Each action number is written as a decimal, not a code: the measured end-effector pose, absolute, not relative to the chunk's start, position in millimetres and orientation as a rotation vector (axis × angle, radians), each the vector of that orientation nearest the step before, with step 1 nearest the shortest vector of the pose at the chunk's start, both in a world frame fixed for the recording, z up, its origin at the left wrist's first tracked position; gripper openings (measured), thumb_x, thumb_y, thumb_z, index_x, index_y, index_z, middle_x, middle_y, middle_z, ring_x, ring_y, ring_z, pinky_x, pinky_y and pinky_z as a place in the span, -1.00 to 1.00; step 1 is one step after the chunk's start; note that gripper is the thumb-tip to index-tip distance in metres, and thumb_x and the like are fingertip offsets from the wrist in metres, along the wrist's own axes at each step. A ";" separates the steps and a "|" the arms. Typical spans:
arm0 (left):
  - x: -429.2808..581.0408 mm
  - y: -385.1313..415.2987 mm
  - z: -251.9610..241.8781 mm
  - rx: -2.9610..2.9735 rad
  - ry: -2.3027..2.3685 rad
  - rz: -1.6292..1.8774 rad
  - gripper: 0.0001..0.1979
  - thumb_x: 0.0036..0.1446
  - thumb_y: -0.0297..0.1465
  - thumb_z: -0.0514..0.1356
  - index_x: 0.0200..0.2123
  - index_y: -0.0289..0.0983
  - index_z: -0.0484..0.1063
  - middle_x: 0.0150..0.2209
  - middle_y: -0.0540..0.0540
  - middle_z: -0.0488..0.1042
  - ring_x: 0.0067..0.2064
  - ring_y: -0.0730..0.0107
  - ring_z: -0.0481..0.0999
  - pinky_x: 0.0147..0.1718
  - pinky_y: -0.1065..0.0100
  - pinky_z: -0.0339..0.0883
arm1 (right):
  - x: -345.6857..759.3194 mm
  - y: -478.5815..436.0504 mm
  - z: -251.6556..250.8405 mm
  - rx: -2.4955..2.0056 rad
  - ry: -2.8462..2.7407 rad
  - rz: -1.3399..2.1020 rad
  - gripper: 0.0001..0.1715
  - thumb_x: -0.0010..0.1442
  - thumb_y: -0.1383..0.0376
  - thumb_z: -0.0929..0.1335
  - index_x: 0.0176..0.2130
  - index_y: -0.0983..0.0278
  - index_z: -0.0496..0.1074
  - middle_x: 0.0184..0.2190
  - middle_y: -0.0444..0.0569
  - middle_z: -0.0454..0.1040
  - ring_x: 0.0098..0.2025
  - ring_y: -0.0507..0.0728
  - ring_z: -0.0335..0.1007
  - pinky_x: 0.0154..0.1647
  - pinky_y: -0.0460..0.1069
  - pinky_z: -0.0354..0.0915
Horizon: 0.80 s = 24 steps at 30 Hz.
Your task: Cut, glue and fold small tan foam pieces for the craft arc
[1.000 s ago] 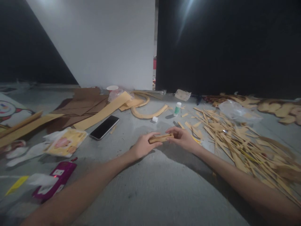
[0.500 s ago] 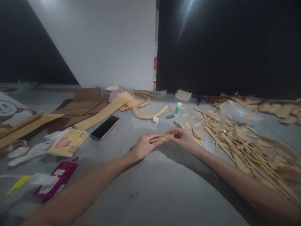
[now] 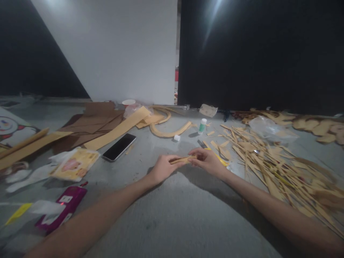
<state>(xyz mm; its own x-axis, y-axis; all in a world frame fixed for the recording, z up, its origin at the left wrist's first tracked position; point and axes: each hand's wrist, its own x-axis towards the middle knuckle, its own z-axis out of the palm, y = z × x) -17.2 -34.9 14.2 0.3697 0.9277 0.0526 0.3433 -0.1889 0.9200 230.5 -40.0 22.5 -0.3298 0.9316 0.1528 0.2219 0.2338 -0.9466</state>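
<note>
A short tan strip [image 3: 183,160], leather or card by its look, is stretched between my two hands above the grey table. My left hand [image 3: 163,167] is closed on its left end, thumb along the near side. The fingertips of my right hand [image 3: 205,161] pinch the other end. Just beyond my right hand lies a yellow-handled cutter [image 3: 221,160], partly covered by it. A green and white glue stick [image 3: 202,126] stands upright farther back, and its small white cap [image 3: 176,138] lies to the left of it.
Thin tan offcuts [image 3: 271,168] are heaped on the right, with a clear plastic bag [image 3: 268,127] behind. A phone [image 3: 119,147], a tissue pack [image 3: 75,164] and a purple power strip [image 3: 64,208] lie on the left. Brown sheets [image 3: 94,120] and a curved tan strip [image 3: 172,134] are at the back.
The view has shifted very slightly. My right fingers have changed their position a little on the end of the strip; both hands still hold it.
</note>
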 end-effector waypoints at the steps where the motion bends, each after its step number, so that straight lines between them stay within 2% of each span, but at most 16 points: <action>1: -17.3 -35.2 14.0 1.714 1.132 0.804 -0.63 0.20 -0.09 0.40 -0.08 -0.24 0.72 -0.29 -0.09 0.69 -0.32 0.28 0.62 -0.33 0.34 0.42 | 230.7 -39.8 21.8 -1.080 -1.730 1.138 -0.56 0.27 -0.08 0.52 -0.06 0.16 0.56 -0.52 -0.18 0.49 -0.44 0.12 0.52 -0.40 0.01 0.37; 5: -16.7 -36.8 15.4 1.689 1.140 0.779 -0.60 0.23 -0.07 0.36 -0.11 -0.27 0.72 -0.46 -0.04 0.57 -0.47 0.39 0.47 -0.46 0.39 0.27 | 230.7 -39.6 19.4 -1.078 -1.719 1.142 -0.56 0.27 -0.07 0.53 -0.05 0.16 0.56 -0.49 -0.15 0.53 -0.42 0.13 0.54 -0.38 0.01 0.39; 9: -16.0 -37.8 18.6 1.681 1.113 0.812 -0.61 0.20 -0.07 0.38 -0.13 -0.27 0.72 -0.39 -0.06 0.61 -0.43 0.39 0.48 -0.41 0.39 0.31 | 230.4 -40.0 19.9 -1.080 -1.717 1.141 -0.56 0.27 -0.07 0.53 -0.04 0.17 0.56 -0.47 -0.13 0.57 -0.40 0.13 0.55 -0.36 0.00 0.40; 13: -16.9 -34.8 18.1 1.578 1.060 0.810 -0.48 0.21 0.02 0.37 -0.04 -0.31 0.69 -0.31 -0.15 0.66 -0.42 0.38 0.51 -0.42 0.38 0.36 | 233.1 -38.7 21.9 -1.072 -1.718 1.126 -0.52 0.27 -0.08 0.53 -0.03 0.20 0.55 -0.46 -0.12 0.58 -0.39 0.13 0.57 -0.34 -0.01 0.42; 17: -18.6 -28.9 15.5 1.461 1.040 0.760 -0.45 0.17 0.05 0.39 -0.12 -0.36 0.69 -0.35 -0.17 0.64 -0.48 0.43 0.45 -0.51 0.41 0.31 | 238.7 -35.1 23.1 -1.077 -1.712 1.114 -0.50 0.25 -0.08 0.54 -0.05 0.22 0.55 -0.47 -0.12 0.58 -0.43 0.11 0.55 -0.37 -0.01 0.41; 20: -19.6 -25.6 12.4 1.433 1.028 0.757 -0.47 0.15 0.04 0.41 -0.15 -0.35 0.70 -0.36 -0.16 0.63 -0.48 0.46 0.43 -0.51 0.42 0.31 | 242.2 -32.6 23.5 -1.093 -1.699 1.092 -0.49 0.23 -0.09 0.55 -0.05 0.22 0.56 -0.46 -0.11 0.58 -0.44 0.11 0.53 -0.39 -0.02 0.38; 24: -20.1 -23.3 8.3 1.457 1.013 0.764 -0.49 0.16 0.03 0.41 -0.19 -0.36 0.70 -0.48 -0.10 0.57 -0.50 0.45 0.45 -0.48 0.41 0.32 | 243.9 -31.0 23.8 -1.103 -1.707 1.058 -0.50 0.23 -0.08 0.54 -0.06 0.23 0.57 -0.49 -0.13 0.54 -0.44 0.11 0.52 -0.39 -0.02 0.38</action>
